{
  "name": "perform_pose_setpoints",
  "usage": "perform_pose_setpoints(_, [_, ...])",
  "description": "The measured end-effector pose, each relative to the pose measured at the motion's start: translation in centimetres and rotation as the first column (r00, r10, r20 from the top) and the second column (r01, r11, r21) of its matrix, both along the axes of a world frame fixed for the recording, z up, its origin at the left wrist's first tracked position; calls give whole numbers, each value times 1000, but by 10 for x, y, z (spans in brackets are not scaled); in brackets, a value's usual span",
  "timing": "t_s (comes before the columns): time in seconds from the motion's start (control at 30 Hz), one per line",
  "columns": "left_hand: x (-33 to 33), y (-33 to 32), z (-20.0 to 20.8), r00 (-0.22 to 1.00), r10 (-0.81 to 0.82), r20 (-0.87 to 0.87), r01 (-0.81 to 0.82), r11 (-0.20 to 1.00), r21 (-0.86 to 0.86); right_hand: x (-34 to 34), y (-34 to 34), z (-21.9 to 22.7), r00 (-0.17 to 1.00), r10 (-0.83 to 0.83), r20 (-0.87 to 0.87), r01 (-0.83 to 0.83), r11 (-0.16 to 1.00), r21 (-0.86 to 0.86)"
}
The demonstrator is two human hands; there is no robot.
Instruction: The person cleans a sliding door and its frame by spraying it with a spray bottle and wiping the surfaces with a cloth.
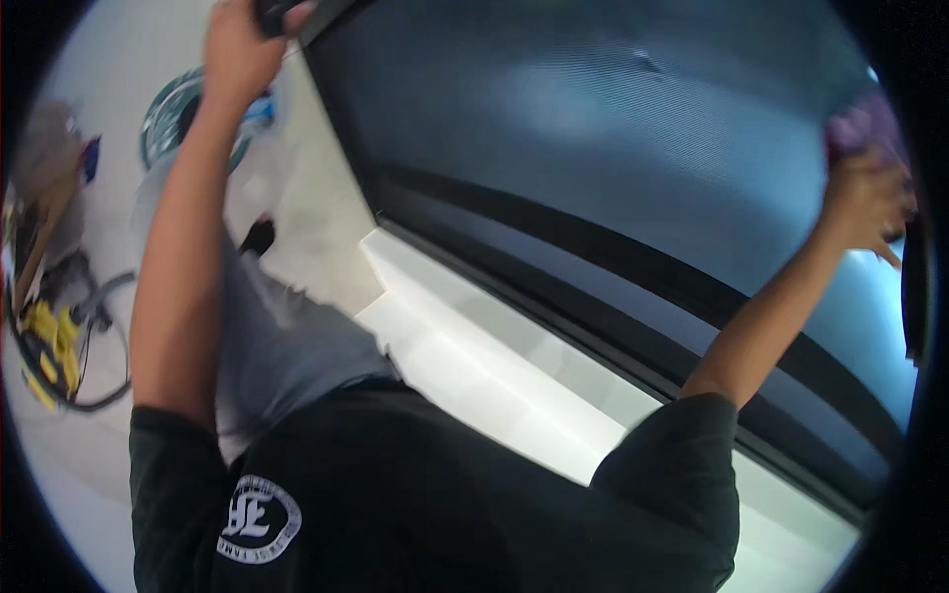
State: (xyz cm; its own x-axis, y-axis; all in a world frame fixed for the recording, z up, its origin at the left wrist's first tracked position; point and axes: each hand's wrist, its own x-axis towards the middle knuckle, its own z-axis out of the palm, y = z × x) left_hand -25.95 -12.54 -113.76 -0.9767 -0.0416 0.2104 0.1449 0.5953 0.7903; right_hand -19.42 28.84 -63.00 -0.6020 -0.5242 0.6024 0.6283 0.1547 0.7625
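At the right rim my right hand (866, 203) is closed on a purple cloth (868, 128), which is against or just in front of a large dark panel (554, 119). This panel has a black frame, a fine mesh-like surface and a black crossbar (593, 237). My left hand (242, 49) is raised at the top left, its fingers wrapped round a black object (272, 15) beside the frame's edge. The picture's edge cuts that object off, so I cannot tell its kind.
A white ledge (494, 346) runs below the panel. On the pale floor at the left lie a yellow and black appliance with a hose (59, 346) and a brown cardboard piece (44, 222). A green round tub (158, 124) with something blue stands beyond my left forearm.
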Motion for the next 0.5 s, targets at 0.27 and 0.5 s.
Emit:
perform_pose_setpoints(0.27, [11,-1,26,998,-54,16,53,997,60,-16,-42,19,987,-104,122,79,978,193])
perform_pose_setpoints(0.5, [14,22,20,997,22,74,-31,992,123,76,-38,-191,489,246,837,379,804,-458])
